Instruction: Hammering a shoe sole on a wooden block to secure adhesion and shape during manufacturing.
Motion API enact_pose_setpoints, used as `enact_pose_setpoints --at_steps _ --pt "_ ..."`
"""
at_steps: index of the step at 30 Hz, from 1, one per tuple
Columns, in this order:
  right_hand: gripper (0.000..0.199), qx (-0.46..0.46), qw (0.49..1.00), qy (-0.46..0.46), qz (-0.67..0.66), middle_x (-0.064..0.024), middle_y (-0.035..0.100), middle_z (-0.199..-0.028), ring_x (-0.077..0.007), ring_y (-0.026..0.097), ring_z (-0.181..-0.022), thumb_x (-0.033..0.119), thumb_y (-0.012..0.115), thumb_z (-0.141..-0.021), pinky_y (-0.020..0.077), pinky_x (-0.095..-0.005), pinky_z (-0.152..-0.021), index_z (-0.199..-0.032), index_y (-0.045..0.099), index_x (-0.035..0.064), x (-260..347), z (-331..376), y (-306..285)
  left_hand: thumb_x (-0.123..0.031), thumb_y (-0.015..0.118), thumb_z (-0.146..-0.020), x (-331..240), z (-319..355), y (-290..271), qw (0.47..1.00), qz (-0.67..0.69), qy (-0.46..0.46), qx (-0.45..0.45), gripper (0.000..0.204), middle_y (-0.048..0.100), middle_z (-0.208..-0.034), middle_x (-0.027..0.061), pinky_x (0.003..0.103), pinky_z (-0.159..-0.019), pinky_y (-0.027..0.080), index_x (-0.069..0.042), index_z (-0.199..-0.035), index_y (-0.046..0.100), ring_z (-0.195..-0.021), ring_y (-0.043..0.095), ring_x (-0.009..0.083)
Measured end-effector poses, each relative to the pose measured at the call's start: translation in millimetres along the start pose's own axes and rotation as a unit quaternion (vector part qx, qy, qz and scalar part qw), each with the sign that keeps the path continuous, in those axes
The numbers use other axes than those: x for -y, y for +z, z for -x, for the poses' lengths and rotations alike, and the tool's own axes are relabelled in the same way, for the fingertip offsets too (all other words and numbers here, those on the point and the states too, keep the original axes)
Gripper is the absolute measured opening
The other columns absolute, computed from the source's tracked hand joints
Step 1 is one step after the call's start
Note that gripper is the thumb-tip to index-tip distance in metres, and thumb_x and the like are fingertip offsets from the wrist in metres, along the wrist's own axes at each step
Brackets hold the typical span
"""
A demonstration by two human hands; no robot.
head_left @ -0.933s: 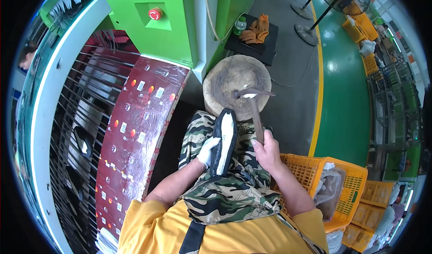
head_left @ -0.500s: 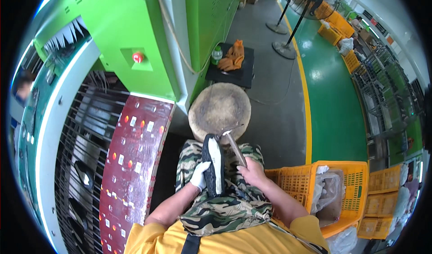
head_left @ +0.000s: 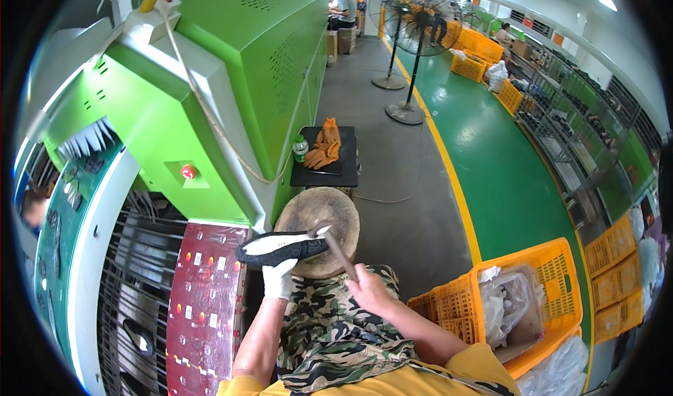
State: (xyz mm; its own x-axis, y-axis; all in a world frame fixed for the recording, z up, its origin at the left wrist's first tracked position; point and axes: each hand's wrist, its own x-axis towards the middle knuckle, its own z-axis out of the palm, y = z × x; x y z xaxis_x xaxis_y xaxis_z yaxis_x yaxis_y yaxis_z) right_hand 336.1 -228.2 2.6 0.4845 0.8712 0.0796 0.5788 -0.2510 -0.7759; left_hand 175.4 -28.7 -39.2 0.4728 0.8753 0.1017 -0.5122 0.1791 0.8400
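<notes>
Near green flooring [head_left: 484,158], an orange crate [head_left: 561,280] holds plastic bags [head_left: 515,305]; hands [head_left: 279,279] [head_left: 371,291] grip shoe [head_left: 284,246] (left) and hammer [head_left: 340,256] (right).

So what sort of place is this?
Probably a shoe factory floor: the left hand holds a black shoe upper, a large green machine stands ahead, and an orange crate sits to the right.

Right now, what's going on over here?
The person's gloved left hand holds a black shoe, its white side showing, partly hiding a round block. The bare right hand grips a hammer, its head at the shoe's right end; contact is hard to tell. Orange gloves lie on a black stand beyond.
</notes>
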Motion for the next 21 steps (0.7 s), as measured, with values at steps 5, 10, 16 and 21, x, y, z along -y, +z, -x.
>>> enact_pose_setpoints --at_steps 5,10,16,21 --pt "0.031 0.019 0.997 -0.044 0.058 -0.0216 0.063 -0.07 -0.0416 0.064 -0.059 0.019 0.066 -0.094 0.0508 -0.0518 -0.053 -0.105 0.044 0.0007 -11 3 20 -0.021 0.081 -0.079 -37 23 7 0.957 -0.268 0.071 0.083 0.057 0.069 -0.126 0.0116 0.039 -0.107 0.047 -0.002 -0.131 0.065 -0.121 0.062 0.0259" --pt "0.024 0.077 0.994 0.04 0.06 -0.02 0.063 -0.073 -0.0423 0.063 -0.062 0.019 0.067 -0.094 0.0498 -0.0519 -0.057 -0.101 0.049 0.0041 6 18 3 -0.03 0.08 -0.083 -60 80 -2 0.957 -0.216 -0.06 0.186 0.08 0.049 -0.152 0.0197 0.054 -0.112 0.042 -0.007 -0.151 0.045 -0.139 0.046 0.0387" --pt "0.027 0.058 0.997 0.003 0.06 -0.0273 0.064 -0.08 -0.0492 0.064 -0.076 0.015 0.068 -0.092 0.0483 -0.0559 -0.065 -0.103 0.048 0.0001 -34 32 1 -0.057 0.076 -0.083 -55 107 -27 0.861 0.416 -0.291 0.029 0.106 0.03 -0.163 0.0227 0.077 -0.108 0.034 -0.007 -0.161 0.024 -0.147 0.032 0.0496" --pt "0.027 0.056 0.997 -0.011 0.049 -0.028 0.063 -0.083 -0.0509 0.063 -0.081 0.016 0.066 -0.092 0.0485 -0.0533 -0.068 -0.104 0.05 -0.0012 -29 28 -5 -0.024 0.062 -0.099 -51 95 -24 0.848 0.349 -0.398 0.016 0.059 0.06 -0.137 0.0227 0.054 -0.087 0.061 0.0 -0.149 0.043 -0.119 0.063 0.0473"
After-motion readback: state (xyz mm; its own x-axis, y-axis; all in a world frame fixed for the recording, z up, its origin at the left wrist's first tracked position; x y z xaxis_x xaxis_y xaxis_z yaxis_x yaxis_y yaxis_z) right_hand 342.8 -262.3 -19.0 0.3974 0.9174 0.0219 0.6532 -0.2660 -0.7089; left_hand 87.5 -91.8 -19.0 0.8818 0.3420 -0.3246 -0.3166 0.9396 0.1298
